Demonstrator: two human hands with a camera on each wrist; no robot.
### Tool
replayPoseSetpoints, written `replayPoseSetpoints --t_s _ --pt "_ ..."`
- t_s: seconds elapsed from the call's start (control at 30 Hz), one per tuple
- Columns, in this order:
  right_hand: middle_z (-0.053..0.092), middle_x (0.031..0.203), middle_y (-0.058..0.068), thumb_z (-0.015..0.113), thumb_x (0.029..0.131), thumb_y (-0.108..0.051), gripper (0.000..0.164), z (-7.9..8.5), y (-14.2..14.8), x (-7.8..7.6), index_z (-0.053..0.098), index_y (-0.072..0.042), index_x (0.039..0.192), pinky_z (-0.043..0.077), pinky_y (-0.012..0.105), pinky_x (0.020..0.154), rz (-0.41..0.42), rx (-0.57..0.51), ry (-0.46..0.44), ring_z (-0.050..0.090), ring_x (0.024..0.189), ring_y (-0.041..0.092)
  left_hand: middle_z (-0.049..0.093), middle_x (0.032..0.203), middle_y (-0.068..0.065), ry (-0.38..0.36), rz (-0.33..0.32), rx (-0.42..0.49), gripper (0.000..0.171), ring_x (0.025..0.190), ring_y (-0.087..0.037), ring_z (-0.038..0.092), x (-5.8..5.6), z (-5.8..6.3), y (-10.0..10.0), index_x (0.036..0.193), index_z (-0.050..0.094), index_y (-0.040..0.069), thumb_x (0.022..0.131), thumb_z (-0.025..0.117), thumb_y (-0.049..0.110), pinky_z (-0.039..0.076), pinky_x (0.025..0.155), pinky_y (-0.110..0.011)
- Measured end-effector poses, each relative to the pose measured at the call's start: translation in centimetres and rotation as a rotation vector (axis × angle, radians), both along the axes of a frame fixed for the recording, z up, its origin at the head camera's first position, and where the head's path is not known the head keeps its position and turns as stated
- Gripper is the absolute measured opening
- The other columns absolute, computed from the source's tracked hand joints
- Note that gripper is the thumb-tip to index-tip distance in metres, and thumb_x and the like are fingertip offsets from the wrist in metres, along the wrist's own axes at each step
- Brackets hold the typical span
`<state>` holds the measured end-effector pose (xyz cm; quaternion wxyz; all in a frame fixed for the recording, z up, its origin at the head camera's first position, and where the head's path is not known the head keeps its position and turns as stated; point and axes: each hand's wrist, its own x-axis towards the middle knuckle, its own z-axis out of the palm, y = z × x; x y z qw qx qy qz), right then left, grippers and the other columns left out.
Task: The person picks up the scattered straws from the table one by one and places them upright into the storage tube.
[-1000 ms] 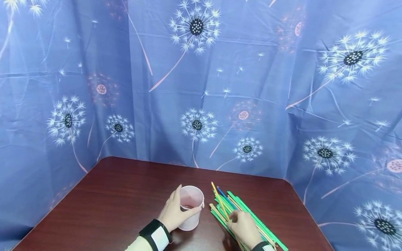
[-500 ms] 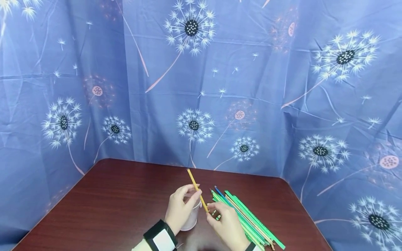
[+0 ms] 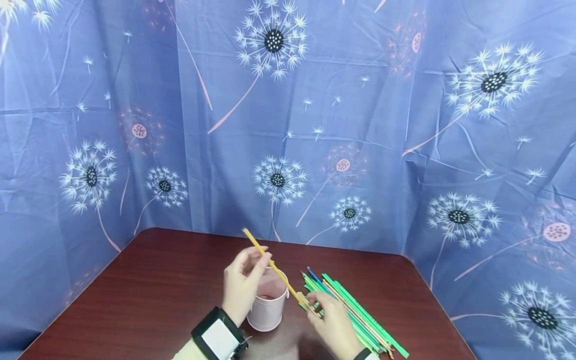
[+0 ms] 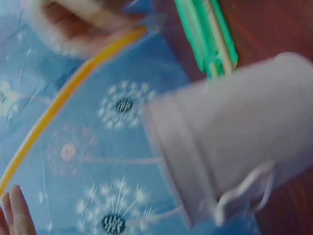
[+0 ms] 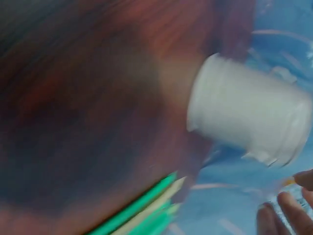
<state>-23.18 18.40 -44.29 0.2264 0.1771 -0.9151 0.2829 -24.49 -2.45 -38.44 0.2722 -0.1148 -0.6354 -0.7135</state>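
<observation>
A yellow pencil (image 3: pixel 283 277) slants in the air over the right side of a small pale pink bucket (image 3: pixel 265 315). My left hand (image 3: pixel 240 285) pinches it partway along with thumb and fingers, its upper end sticking out past them. At the lower end, my right hand (image 3: pixel 333 320) holds it between thumb and fingers. In the left wrist view the pencil (image 4: pixel 54 105) stretches between both hands, beside the bucket (image 4: pixel 244 132). The bucket stands upright with its mouth partly visible. Both wrist views are blurred.
Right of the bucket lies a pile of long green strips (image 3: pixel 371 318), pale sticks and a blue pencil (image 3: pixel 313 274), partly under my right hand. The dark red-brown table (image 3: pixel 180 290) ends at blue dandelion-printed curtains (image 3: pixel 229 175).
My right hand has picked the yellow pencil from the pile and brought it left. My left hand has let go of the bucket and now grips the pencil, moving it up and left.
</observation>
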Motion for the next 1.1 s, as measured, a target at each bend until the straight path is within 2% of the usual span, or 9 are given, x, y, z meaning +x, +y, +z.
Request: replayPoseSetpoints --t_s 0.1,0.2,0.33,0.43,0.53,0.63,0.83,0.97,1.1 --pt "0.071 0.09 0.002 0.076 0.075 -0.003 0.021 -1.1 1.6 -0.7 0.071 -0.009 0.095 0.054 0.025 0.062 -0.098 0.096 -0.113 0.065 0.078 0.017 0.074 0.091 -0.003 0.07 0.053 0.066 0.015 0.076 -0.009 0.071 -0.6 0.6 -1.1 0.106 0.067 -0.002 0.092 0.069 0.005 0.064 0.068 -0.033" --pt "0.07 0.09 0.005 0.078 0.076 -0.006 0.019 -2.1 3.1 -1.0 0.072 -0.007 0.094 0.057 0.035 0.066 -0.184 0.197 -0.252 0.067 0.082 0.023 0.074 0.095 0.002 0.104 0.11 0.06 0.013 0.075 -0.004 0.07 -1.0 0.7 -1.9 0.104 0.067 -0.002 0.092 0.068 0.004 0.064 0.067 -0.033" --pt "0.065 0.083 0.005 0.08 0.076 -0.008 0.013 -3.2 4.2 -1.2 0.071 -0.008 0.086 0.058 0.042 0.068 -0.242 0.321 -0.403 0.065 0.079 0.025 0.075 0.098 -0.007 0.099 0.155 -0.002 0.011 0.072 -0.002 0.068 -1.3 0.0 -2.6 0.101 0.068 0.0 0.091 0.07 0.005 0.064 0.066 -0.029" --pt "0.061 0.079 0.003 0.079 0.076 -0.008 0.01 -3.7 4.3 -1.2 0.071 -0.011 0.08 0.058 0.042 0.067 -0.256 0.364 -0.462 0.063 0.075 0.023 0.074 0.1 -0.012 0.095 0.165 -0.032 0.01 0.071 -0.002 0.068 -1.5 -0.8 -2.7 0.099 0.068 0.001 0.09 0.071 0.005 0.063 0.065 -0.026" --pt "0.06 0.078 0.002 0.079 0.076 -0.01 0.009 -3.7 4.2 -1.1 0.07 -0.013 0.076 0.058 0.042 0.066 -0.268 0.367 -0.482 0.063 0.075 0.023 0.073 0.101 -0.009 0.105 0.178 -0.039 0.008 0.072 -0.001 0.068 -1.6 -1.3 -2.7 0.097 0.068 0.001 0.09 0.071 0.004 0.062 0.065 -0.024" --pt "0.061 0.08 0.002 0.078 0.078 -0.013 0.007 -3.6 4.2 -1.2 0.071 -0.013 0.078 0.058 0.042 0.066 -0.257 0.343 -0.485 0.063 0.075 0.022 0.072 0.098 -0.005 0.123 0.194 -0.028 0.009 0.072 0.0 0.068 -1.8 -1.4 -3.0 0.099 0.068 0.001 0.091 0.07 0.004 0.063 0.064 -0.025" --pt "0.062 0.081 0.004 0.077 0.08 -0.016 0.01 -3.6 4.2 -1.6 0.072 -0.008 0.084 0.055 0.039 0.062 -0.152 0.289 -0.532 0.061 0.073 0.02 0.07 0.091 -0.015 0.136 0.206 -0.012 0.014 0.073 0.001 0.068 -1.7 -0.9 -4.0 0.106 0.068 -0.001 0.093 0.067 0.004 0.063 0.064 -0.028" --pt "0.062 0.075 0.004 0.077 0.073 -0.011 0.01 -4.0 4.3 -1.7 0.07 -0.007 0.078 0.054 0.038 0.061 -0.103 0.332 -0.488 0.061 0.07 0.021 0.069 0.087 -0.018 0.123 0.214 -0.028 0.017 0.073 0.001 0.067 -1.6 -1.0 -4.4 0.11 0.067 -0.001 0.094 0.066 0.005 0.063 0.064 -0.029" --pt "0.062 0.072 0.003 0.078 0.071 -0.008 0.011 -4.2 4.3 -1.7 0.067 -0.008 0.073 0.055 0.037 0.061 -0.1 0.347 -0.443 0.061 0.069 0.021 0.07 0.089 -0.018 0.12 0.232 -0.044 0.021 0.074 0.003 0.067 -1.7 -1.3 -4.7 0.116 0.067 0.0 0.096 0.063 0.005 0.063 0.064 -0.029"
